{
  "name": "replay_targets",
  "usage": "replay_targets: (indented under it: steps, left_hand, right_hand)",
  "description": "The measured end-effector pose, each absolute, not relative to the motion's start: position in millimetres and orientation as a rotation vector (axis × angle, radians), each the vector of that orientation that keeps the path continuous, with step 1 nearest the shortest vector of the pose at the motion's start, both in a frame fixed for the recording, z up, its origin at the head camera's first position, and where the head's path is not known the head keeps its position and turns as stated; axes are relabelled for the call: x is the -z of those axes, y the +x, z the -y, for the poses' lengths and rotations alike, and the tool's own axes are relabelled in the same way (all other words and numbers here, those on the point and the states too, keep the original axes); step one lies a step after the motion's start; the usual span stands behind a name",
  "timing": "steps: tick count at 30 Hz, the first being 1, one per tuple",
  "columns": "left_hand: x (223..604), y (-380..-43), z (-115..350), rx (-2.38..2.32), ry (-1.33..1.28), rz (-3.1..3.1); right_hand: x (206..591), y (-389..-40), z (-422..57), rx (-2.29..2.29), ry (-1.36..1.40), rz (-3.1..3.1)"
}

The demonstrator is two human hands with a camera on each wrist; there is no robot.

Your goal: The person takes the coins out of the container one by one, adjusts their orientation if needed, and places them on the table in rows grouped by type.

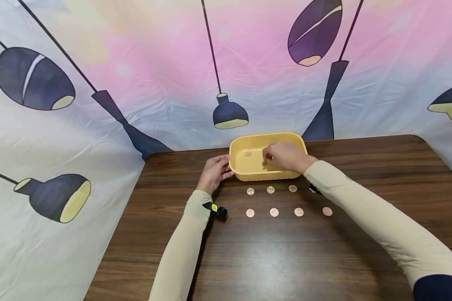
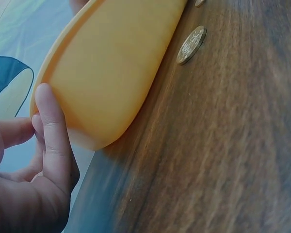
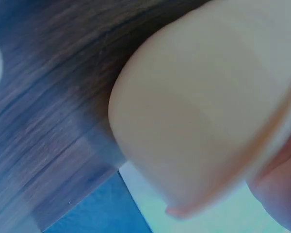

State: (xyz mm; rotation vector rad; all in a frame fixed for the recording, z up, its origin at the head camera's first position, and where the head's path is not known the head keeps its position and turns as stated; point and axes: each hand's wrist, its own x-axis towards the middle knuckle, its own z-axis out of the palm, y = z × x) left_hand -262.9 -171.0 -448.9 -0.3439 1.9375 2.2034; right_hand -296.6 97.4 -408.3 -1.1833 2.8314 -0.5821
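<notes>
A yellow plastic basin (image 1: 245, 172) stands near the table's back edge. My left hand (image 1: 213, 172) grips its left end; in the left wrist view the thumb and fingers (image 2: 53, 131) pinch the rim. Reaching inside over the right half, my right hand (image 1: 284, 155) pinches a gold-coloured coin (image 1: 264, 163) at its fingertips, low over the floor. A copper-coloured coin (image 1: 247, 153) lies in the basin's left part. In the right wrist view the basin wall (image 3: 199, 102) covers most of my right hand (image 3: 281, 184), hiding the fingertips.
In front of the basin, a row of gold-coloured coins (image 1: 270, 190) lies on the brown wooden table (image 1: 226, 251). Nearer to me is a row of several copper-coloured coins (image 1: 274, 212). A cloth backdrop (image 1: 165, 67) printed with lamps hangs behind the table.
</notes>
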Motion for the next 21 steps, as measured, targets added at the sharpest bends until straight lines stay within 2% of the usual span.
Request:
replay_targets:
  steps: [9,21]
  left_hand:
    - [447,-261,172,-2.212,-0.353,-1.935]
    - [443,-260,182,-2.215,-0.361,-1.936]
  right_hand:
    - [387,-273,-136,1.013,-1.055,-2.696]
    - [377,-224,-194,1.415,-0.539,-2.529]
